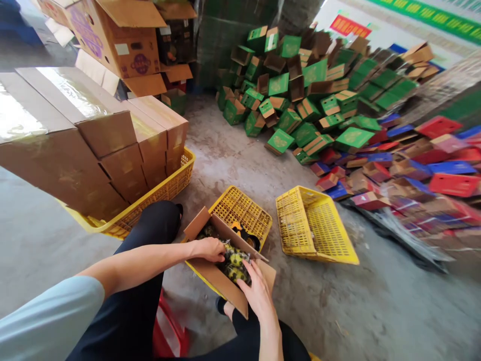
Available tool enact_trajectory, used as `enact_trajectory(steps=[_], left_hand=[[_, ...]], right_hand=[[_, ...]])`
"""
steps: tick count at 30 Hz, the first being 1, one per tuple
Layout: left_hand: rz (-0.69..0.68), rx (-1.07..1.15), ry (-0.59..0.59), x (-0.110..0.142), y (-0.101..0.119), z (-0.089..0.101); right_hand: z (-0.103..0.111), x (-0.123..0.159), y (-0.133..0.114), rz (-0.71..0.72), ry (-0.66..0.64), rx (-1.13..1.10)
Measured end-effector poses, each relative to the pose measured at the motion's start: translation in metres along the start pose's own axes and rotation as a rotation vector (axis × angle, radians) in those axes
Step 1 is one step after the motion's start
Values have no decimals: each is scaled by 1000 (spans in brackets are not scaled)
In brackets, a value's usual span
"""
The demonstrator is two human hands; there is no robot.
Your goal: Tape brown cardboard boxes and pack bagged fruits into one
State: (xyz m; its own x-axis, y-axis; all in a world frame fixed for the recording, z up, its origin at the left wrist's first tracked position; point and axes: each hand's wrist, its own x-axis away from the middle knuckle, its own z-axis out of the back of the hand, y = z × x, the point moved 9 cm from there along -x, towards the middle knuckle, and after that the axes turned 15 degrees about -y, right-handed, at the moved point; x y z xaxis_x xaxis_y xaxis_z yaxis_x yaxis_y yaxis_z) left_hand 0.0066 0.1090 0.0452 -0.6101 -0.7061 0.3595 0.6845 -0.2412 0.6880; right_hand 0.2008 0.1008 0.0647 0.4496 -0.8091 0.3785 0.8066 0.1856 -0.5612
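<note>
An open cardboard box [218, 283] with its flaps spread stands in front of me on an upturned yellow crate [240, 208]. Inside lie clear plastic bags [236, 260] with yellow-green and dark contents, too small to name. My left hand [209, 249] reaches over the box, its fingers curled and pinching the plastic of a bag. On the bag's near right side rests my right hand [258, 288], fingers spread. Beyond the box's far wall, an orange and black tape dispenser [246, 234] sits on the crate.
At left, tall closed cardboard boxes [124, 165] stand in a yellow crate [150, 203]. Another yellow crate [300, 225] lies tilted at right. Green cartons [278, 140] and red and blue cartons [453, 184] pile up behind. A red stool [171, 326] is below me.
</note>
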Motion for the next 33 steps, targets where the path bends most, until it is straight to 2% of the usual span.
enact_trajectory(steps=[2,5,7,10,13,16,22,33], left_hand=[[-28,79,-114,-5,4,-5],[-92,276,-258,-8,14,-10],[-142,377,-269,-8,23,-6],[-239,581,-269,-5,40,-1],[-303,847,-285,-4,52,0],[-277,994,-221,-10,49,2],[-193,1153,14,-17,24,15],[-264,1209,45,-8,29,24]], right_hand=[[2,3,-5,28,51,-27],[8,5,-17,91,-25,-135],[18,8,-21,96,-58,-266],[32,12,-19,85,-28,-490],[38,10,-20,84,-7,-642],[42,8,-18,74,45,-751],[45,7,-15,81,98,-847],[52,3,-13,65,173,-671]])
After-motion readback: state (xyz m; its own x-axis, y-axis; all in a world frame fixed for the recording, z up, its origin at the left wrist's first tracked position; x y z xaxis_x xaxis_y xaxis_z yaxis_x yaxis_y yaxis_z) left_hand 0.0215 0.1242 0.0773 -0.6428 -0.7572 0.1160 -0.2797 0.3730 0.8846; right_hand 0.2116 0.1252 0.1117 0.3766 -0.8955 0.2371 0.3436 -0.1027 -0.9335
